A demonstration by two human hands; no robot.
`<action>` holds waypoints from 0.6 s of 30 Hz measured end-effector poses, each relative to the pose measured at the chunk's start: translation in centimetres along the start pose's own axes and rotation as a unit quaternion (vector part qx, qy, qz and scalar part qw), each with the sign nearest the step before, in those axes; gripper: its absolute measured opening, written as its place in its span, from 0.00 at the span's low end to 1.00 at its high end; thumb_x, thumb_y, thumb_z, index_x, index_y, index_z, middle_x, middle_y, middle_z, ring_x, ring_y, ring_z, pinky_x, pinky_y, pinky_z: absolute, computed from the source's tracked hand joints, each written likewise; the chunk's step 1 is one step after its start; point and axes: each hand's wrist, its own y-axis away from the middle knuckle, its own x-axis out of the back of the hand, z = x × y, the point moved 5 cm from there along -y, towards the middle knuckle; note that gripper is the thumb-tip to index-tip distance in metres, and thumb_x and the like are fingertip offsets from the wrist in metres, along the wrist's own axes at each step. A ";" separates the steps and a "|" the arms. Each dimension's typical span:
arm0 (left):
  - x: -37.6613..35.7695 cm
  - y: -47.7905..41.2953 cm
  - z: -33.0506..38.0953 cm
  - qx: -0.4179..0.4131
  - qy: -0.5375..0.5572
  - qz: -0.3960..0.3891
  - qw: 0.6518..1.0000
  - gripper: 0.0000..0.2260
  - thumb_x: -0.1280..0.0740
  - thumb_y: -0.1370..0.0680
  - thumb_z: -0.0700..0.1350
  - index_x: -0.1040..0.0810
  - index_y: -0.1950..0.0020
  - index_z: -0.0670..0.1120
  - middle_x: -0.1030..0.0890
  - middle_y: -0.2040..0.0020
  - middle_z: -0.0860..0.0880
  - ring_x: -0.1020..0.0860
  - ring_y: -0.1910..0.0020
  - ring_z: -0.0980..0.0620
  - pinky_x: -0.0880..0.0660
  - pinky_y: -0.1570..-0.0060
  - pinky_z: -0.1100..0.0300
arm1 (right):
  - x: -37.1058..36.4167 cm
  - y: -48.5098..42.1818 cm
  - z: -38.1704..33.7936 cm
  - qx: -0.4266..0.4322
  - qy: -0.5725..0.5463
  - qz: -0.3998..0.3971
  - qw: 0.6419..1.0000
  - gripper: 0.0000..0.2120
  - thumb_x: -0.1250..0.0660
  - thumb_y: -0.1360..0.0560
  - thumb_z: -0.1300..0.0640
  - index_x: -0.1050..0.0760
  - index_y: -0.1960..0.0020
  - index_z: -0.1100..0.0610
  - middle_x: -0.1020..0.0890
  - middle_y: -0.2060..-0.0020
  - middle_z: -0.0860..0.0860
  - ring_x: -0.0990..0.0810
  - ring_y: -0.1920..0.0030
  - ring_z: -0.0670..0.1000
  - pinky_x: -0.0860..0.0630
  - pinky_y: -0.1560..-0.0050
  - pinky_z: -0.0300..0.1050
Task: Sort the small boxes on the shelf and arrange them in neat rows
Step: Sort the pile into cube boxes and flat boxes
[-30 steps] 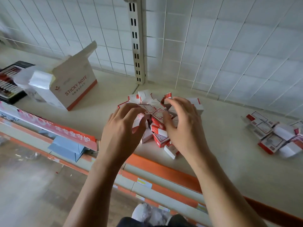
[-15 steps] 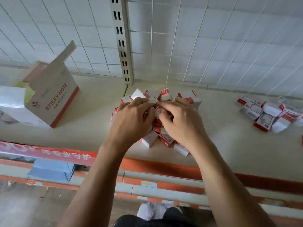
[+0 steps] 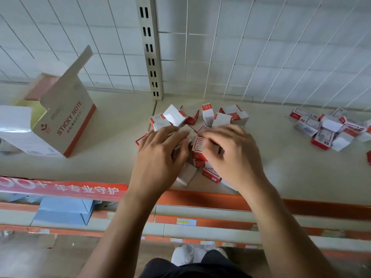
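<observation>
A heap of small red-and-white boxes [image 3: 224, 117] lies jumbled on the beige shelf [image 3: 112, 137], near its middle. Both my hands are down in the heap. My left hand [image 3: 158, 157] lies over its left side, fingers and thumb closing round a small box that is mostly hidden under the hand. My right hand [image 3: 234, 155] has curled fingers and pinches an upright small box [image 3: 197, 146] with a red-edged label. A second loose heap of the same boxes [image 3: 329, 129] lies further right on the shelf.
An opened "STICKY NOTE" carton [image 3: 68, 125] stands on the shelf at the left. A white wire grid [image 3: 261, 57] and a slotted upright post [image 3: 150, 47] back the shelf. An orange strip [image 3: 220, 199] edges its front, with lower shelves and blue packs [image 3: 64, 211] below.
The view has shifted, so the heap sits more centred. My hands stayed in the heap, with the right hand now on an upright box.
</observation>
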 end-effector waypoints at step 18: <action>-0.4 -1.3 0.3 0.004 -0.058 -0.077 0.995 0.19 0.48 0.20 0.54 0.23 0.38 0.50 0.22 0.42 0.51 0.23 0.45 0.45 0.31 0.38 0.49 | -1.2 -0.7 -0.5 -0.003 0.037 -0.027 0.999 0.17 0.42 0.24 0.47 0.19 0.45 0.50 0.16 0.50 0.44 0.25 0.46 0.54 0.27 0.52 0.51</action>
